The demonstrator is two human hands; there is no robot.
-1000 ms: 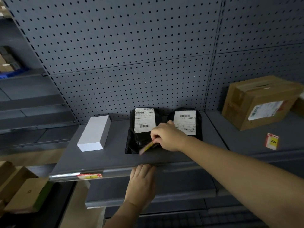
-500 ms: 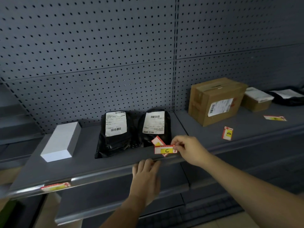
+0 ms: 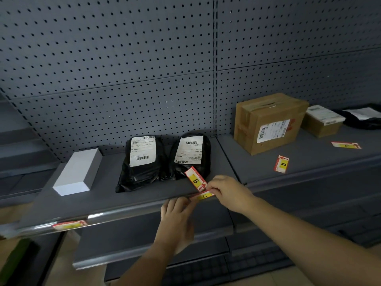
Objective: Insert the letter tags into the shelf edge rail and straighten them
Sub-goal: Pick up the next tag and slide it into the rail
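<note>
**A:** Where's the C tag right now?

**B:** At the shelf edge rail, just in front of the right-hand black parcel. The right hand pinches its right end between thumb and fingertips. The left hand comes up from below the rail, fingertips at the tag's left end; whether they pinch it or only press, I cannot tell.

**A:** Is it seated?

**B:** Not yet, I'd judge. It lies along the rail's top lip, and I can't see it slipped inside.

**A:** And the others?

**B:** One tag sits in the rail well to the left of that parcel, below the white box; its letter is too blurred to read. The B tag lies loose and askew on the shelf, touching the parcel's front corner. The D tag lies loose further right, in front of the cardboard box, and the E tag beyond that.

**A:** So, progress?

**B:** Early, I'd say. One in, one going in, three waiting, and straightening still to come.
</note>
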